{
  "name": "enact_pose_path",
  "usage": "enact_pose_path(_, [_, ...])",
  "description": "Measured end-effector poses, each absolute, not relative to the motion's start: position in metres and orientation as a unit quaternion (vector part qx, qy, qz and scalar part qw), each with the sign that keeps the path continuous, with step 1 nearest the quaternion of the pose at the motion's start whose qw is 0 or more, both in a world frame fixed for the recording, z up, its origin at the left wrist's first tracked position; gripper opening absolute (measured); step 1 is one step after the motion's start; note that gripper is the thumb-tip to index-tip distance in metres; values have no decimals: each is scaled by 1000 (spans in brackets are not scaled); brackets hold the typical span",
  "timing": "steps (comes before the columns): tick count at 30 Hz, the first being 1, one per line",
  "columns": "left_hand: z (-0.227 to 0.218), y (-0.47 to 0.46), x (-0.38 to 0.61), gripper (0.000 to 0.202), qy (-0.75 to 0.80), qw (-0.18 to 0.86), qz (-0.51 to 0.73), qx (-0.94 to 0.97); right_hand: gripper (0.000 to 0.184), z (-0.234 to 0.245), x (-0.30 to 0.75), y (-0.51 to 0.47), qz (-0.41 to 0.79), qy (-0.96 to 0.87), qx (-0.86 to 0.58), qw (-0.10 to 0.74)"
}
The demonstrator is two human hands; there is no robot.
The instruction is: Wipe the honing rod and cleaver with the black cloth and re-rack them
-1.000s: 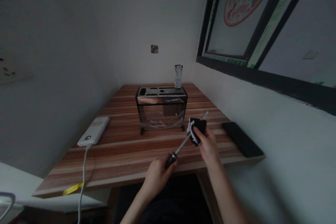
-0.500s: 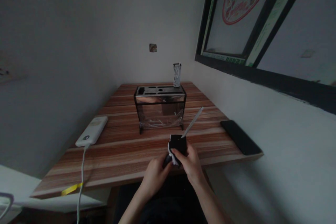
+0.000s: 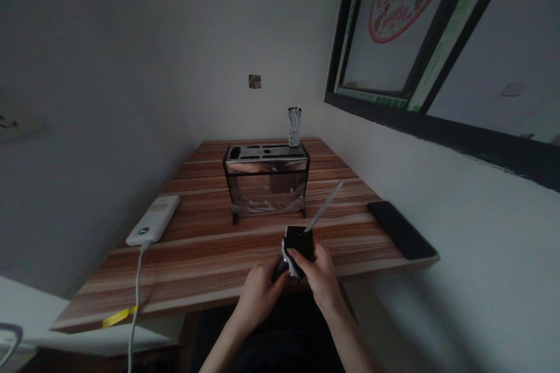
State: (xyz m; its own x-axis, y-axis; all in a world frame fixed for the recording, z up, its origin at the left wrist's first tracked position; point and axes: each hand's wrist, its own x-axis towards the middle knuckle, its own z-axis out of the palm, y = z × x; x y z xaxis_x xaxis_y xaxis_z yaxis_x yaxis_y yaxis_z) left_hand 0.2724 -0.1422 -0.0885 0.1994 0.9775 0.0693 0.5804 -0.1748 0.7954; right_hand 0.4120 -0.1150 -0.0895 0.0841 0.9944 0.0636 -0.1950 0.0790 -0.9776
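Observation:
My left hand (image 3: 258, 288) is closed round the dark handle of a knife (image 3: 324, 205). Its long, narrow grey blade points up and to the right. A black piece of material (image 3: 297, 239) with a ragged white edge covers the blade next to the handle; whether it is cloth or card I cannot tell. My right hand (image 3: 322, 274) pinches that black piece, thumb on top, the other fingers mostly hidden behind it. Both hands are close together over the table's front edge. Beyond them stands a knife block (image 3: 266, 178) with a slotted top and clear sides, partly in plastic film.
A silvery wrapped handle (image 3: 294, 127) sticks up from the block's right end. On the wooden table (image 3: 196, 268) lie a white power bank (image 3: 155, 218) with a cable (image 3: 137, 291) at left and a black phone (image 3: 400, 230) at right. Yellow tape (image 3: 118, 317) is at the front edge.
The knife and the black piece have shifted very slightly right and down in view. Both hands keep the same hold.

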Motion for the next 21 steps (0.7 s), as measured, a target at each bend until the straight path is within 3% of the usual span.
enact_pose_path(21, [-81, -143, 276, 21, 569, 311, 284, 707, 30, -63, 439, -84, 514, -407, -408, 635])
